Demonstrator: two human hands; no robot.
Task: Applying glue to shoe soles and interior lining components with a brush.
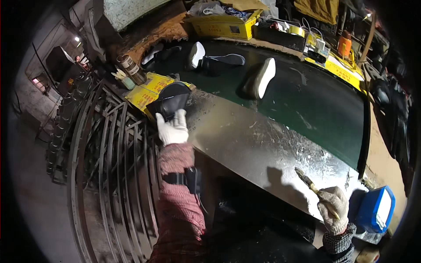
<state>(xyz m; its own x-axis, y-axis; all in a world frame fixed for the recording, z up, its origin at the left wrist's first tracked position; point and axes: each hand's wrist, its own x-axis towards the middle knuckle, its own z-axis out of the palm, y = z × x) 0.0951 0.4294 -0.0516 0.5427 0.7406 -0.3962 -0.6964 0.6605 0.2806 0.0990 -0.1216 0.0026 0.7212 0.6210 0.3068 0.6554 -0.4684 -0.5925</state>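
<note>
My left hand (pixel 173 129), in a white glove, reaches to the near edge of a black shoe part (pixel 171 100). Its fingers are apart, with the tips at or against that edge; firm contact is hard to tell. The shoe part rests over yellow cardboard (pixel 151 90) at the bench's left end. In a knit glove, my right hand (pixel 334 209) is closed round the handle of a paintbrush (pixel 305 179), its bristles pointing up and left above the metal plate (pixel 258 144). Beside that hand stands a blue container (pixel 366 209) with white inside its opening.
On the dark green belt (pixel 315 101) lie a white-soled shoe (pixel 264 79), another white-soled shoe (pixel 196 55) and a dark sole-shaped piece (pixel 226 59). A yellow box (pixel 223 26) stands at the back, an orange bottle (pixel 344 44) far right. Curved metal racks (pixel 114 166) fill the left.
</note>
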